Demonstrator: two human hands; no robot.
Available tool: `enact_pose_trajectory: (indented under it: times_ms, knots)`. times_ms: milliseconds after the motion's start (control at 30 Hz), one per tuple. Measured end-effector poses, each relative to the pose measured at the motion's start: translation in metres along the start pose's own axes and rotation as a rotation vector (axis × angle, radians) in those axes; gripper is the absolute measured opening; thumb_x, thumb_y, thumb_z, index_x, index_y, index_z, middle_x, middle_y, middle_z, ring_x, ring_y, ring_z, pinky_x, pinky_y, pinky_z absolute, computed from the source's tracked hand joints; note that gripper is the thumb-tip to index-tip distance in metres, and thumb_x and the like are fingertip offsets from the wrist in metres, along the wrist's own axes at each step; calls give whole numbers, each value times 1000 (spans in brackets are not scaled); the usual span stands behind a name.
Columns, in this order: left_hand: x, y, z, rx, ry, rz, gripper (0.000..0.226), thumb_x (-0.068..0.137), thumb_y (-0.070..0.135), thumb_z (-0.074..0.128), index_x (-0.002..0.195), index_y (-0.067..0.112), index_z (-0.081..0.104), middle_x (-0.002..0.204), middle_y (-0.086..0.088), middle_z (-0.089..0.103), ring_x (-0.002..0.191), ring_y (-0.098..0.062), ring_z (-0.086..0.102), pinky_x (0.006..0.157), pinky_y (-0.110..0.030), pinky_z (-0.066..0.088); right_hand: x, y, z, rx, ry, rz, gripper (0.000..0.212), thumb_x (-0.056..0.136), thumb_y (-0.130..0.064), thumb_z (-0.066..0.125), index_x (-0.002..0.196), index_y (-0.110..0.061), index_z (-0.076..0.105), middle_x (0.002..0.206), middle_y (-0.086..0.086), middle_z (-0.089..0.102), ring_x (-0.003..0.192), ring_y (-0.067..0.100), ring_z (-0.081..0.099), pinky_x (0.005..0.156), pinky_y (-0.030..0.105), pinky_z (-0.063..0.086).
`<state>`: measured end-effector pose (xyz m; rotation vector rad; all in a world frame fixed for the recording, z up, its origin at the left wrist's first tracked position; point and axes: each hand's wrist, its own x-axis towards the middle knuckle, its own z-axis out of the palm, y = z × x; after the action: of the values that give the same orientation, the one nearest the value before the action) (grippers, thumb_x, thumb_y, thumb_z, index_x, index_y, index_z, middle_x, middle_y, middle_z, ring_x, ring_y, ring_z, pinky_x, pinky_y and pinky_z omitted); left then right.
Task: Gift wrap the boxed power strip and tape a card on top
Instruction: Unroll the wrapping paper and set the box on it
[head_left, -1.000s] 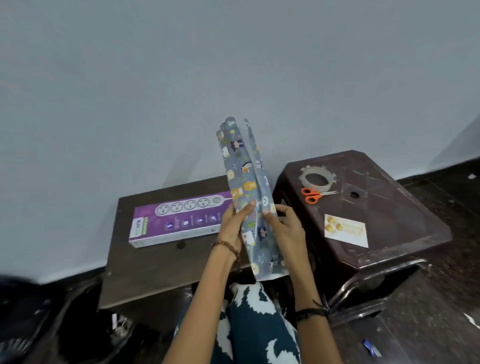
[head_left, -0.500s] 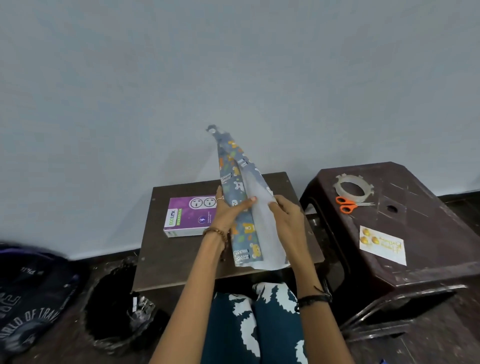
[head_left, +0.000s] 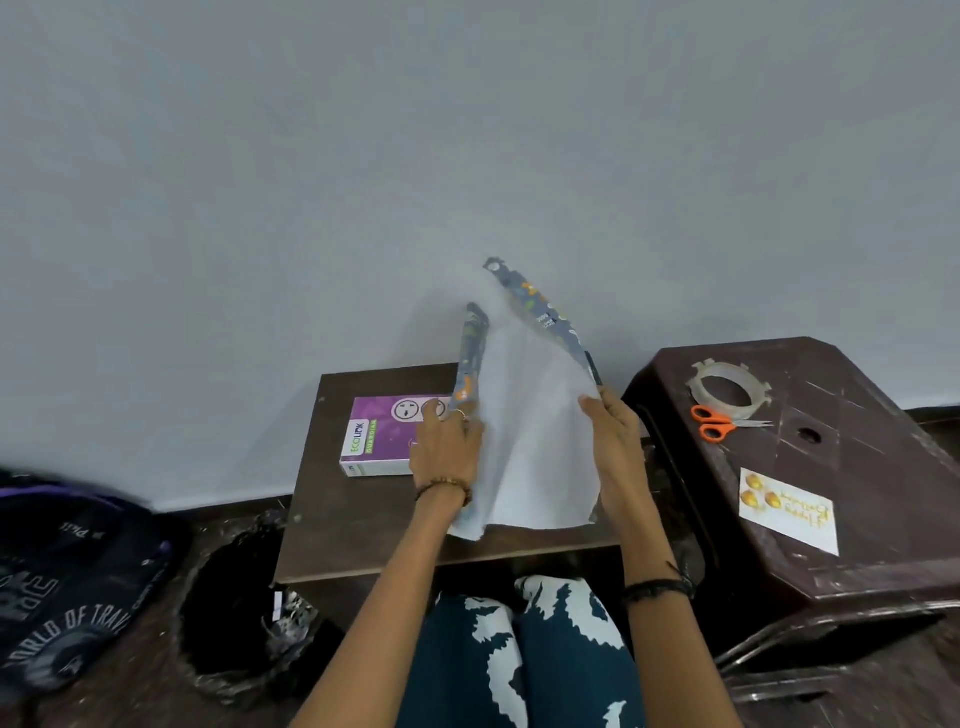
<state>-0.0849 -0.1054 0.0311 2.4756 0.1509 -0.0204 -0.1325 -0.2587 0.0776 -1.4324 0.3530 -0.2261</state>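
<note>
We're holding the wrapping paper (head_left: 540, 441) spread, left hand (head_left: 447, 449) and right hand (head_left: 615, 436) each pinching an edge. Boxed power strip (head_left: 382, 434) sitting bare at 9 o'clock (card (head_left: 787, 512), tape (head_left: 727, 389) waiting at 3). Wrapping barely starting.

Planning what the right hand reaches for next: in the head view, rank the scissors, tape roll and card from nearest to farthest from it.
From the right hand:
1. Scissors, on the stool, nearest.
2. Tape roll, just behind the scissors.
3. Card, at the stool's front, farthest.
</note>
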Motion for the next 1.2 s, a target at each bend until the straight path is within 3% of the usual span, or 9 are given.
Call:
enact_pose_trajectory:
  times_ms: [67,233,333,467,533,633,767,1000,1200]
  knots:
    - [1,3,7,72,-46,-39,57,88,40,55,140,25,35,144,-10,28,125,-33,39,97,-46,40,-1,-1,2,12,-18,27,22,97,-17,45,79,-15,59,83,8,58,82,24,54,74,32,41]
    - [21,-14,-7,180,-42,16,79,86,-2,48,147,32,10,126,-13,46,105,-34,55,84,-43,48,16,14,-7,137,-178,233,69,93,-62,18,107,-17,69,111,7,69,105,19,62,89,34,45]
    - [35,-33,-21,165,-29,-14,78,85,-1,45,148,31,11,129,-13,50,108,-36,55,88,-45,44,32,38,3,-281,-129,172,50,93,-52,43,117,-13,64,129,12,57,121,24,50,94,35,40]
    - [51,-61,-30,165,-94,-95,66,81,26,54,142,30,29,130,-5,50,122,-34,46,102,-62,30,54,74,20,-440,-131,263,116,60,-70,70,147,-12,21,153,14,22,140,34,20,110,52,28]
    - [56,-71,-29,103,-127,-94,56,76,38,56,128,19,46,123,-11,52,117,-36,49,98,-64,33,61,77,27,-515,-55,334,110,73,-50,73,149,-7,7,154,15,15,141,36,14,111,47,20]
    - [53,-74,-32,72,-114,-53,38,84,18,61,118,4,51,117,-19,53,111,-35,50,93,-44,40,69,80,23,-331,42,434,108,61,-52,82,142,-6,28,136,14,46,126,36,43,105,49,36]
    - [55,-79,-42,44,-92,-86,26,86,16,60,108,2,53,106,-20,57,95,-33,54,71,-31,35,63,68,9,118,48,481,47,75,-19,78,111,4,59,84,12,68,73,22,65,74,36,55]
    - [53,-56,-65,324,54,90,44,93,21,49,136,17,41,126,-21,46,119,-36,43,90,-43,41,40,4,-2,191,279,130,33,77,-17,75,103,-11,55,100,15,68,67,13,66,53,21,54]
    - [68,-45,-65,540,30,94,31,96,24,43,122,10,51,129,-17,38,114,-36,43,87,-42,39,13,-53,-23,-182,445,-442,48,76,-27,77,116,-21,52,114,-2,54,98,11,58,74,26,55]
